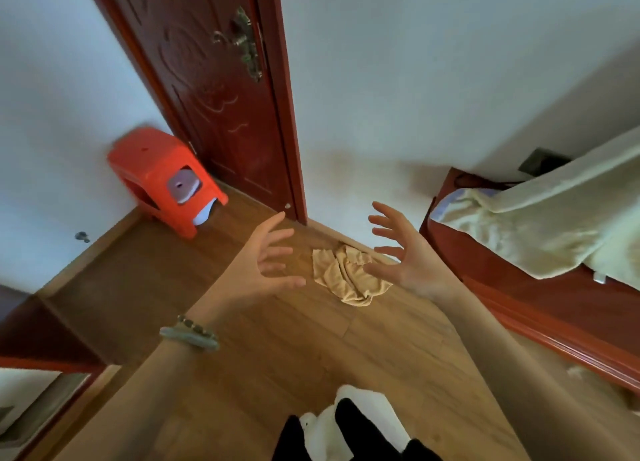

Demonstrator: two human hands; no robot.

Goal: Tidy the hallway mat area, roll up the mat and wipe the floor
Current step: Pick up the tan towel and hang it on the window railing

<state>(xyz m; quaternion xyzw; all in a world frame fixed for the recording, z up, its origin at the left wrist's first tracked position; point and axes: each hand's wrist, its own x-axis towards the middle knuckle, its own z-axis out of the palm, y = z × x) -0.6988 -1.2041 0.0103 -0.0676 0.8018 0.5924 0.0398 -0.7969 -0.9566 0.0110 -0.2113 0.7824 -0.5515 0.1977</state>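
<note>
A crumpled tan cloth lies on the wooden floor close to the white wall. My left hand hovers just left of the cloth with fingers spread and holds nothing. My right hand is stretched out on the cloth's right side, palm turned inward, fingers spread, also holding nothing. Both hands are raised above the floor and apart from the cloth. Bracelets circle my left wrist. No mat shows in this view.
An orange plastic stool stands in the corner beside the dark red door. A red-framed bed with pale bedding runs along the right. My legs and a white slipper show at the bottom. Dark furniture stands at the left edge.
</note>
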